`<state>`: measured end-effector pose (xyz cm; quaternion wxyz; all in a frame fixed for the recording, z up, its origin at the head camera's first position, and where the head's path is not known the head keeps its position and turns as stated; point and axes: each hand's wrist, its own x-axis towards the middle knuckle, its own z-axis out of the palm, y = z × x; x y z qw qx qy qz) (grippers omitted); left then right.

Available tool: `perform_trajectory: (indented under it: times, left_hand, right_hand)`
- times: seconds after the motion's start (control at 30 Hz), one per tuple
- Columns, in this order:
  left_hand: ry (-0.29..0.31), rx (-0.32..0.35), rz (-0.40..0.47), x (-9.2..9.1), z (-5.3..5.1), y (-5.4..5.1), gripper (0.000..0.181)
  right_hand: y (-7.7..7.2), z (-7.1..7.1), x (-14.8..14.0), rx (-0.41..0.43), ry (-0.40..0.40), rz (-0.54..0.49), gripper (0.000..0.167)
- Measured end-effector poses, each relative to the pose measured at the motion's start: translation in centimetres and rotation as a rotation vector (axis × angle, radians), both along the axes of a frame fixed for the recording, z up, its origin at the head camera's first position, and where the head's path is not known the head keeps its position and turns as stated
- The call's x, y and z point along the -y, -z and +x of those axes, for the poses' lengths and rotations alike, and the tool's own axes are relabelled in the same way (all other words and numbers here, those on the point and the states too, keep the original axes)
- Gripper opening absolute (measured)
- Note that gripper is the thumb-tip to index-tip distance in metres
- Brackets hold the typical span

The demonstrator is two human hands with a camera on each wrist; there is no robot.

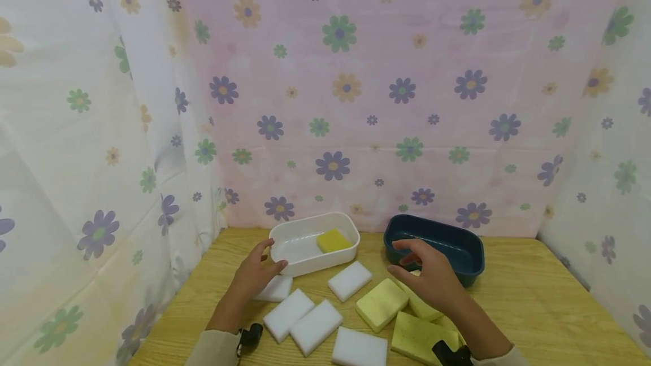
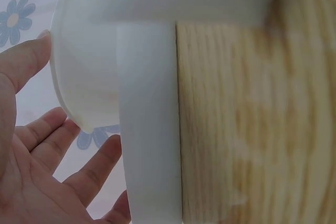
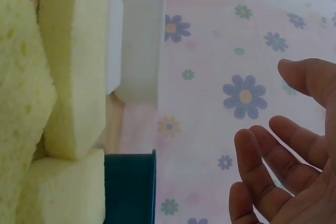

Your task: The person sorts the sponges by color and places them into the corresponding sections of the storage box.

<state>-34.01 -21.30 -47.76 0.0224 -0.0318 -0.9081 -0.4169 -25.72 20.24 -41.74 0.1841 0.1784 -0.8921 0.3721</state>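
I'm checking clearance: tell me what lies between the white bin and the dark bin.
In the head view, only bare wooden tabletop lies between the white bin and the dark bin.

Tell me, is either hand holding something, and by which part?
The right hand holds nothing. The left hand is at the left rim of the white tray; whether it holds on cannot be told.

Soft pastel flowers above, yellow and white below.
The backdrop [image 1: 366, 72] in the upper middle is pink, printed with purple, green and orange flowers; the cloth [image 1: 46, 162] at the left edge is whitish with similar blooms. Low in the frame come a plain white tray [image 1: 315, 264], a bright yellow sponge [image 1: 333, 240], a dark teal tray [image 1: 447, 242], white blocks [image 1: 316, 326], pale yellow sponges [image 1: 382, 304] and a yellow-brown, wood-grained tabletop [image 1: 534, 298].
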Motion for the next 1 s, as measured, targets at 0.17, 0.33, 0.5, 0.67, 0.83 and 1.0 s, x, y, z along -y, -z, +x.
perform_trajectory:
  times: [0.17, 0.33, 0.5, 0.67, 0.83, 1.0]
  left_hand:
    - [0.004, -0.005, 0.000, 0.1, 0.1, 0.0, 0.080]
    - [0.012, -0.012, 0.006, 0.2, 0.1, 0.1, 0.080]
    - [0.018, -0.019, 0.017, 0.0, 0.1, 0.0, 0.083]
    - [0.019, -0.021, 0.028, -0.2, 0.2, -0.2, 0.083]
    - [0.010, -0.011, 0.025, -0.1, 0.3, -0.1, 0.086]
    - [0.012, -0.011, 0.022, 0.0, 0.2, 0.0, 0.087]
  right_hand:
    - [0.4, 1.0, -0.9, -0.052, 0.008, 0.033, 0.048]
    - [0.8, 1.7, -1.7, -0.051, 0.016, 0.051, 0.046]
    - [1.3, 2.7, -2.5, -0.012, -0.001, 0.053, 0.044]
    - [1.7, 4.0, -3.3, 0.038, 0.009, 0.076, 0.042]
    - [2.2, 4.9, -4.2, 0.127, -0.014, 0.067, 0.042]
    - [2.8, 5.4, -5.3, 0.231, -0.077, 0.070, 0.043]
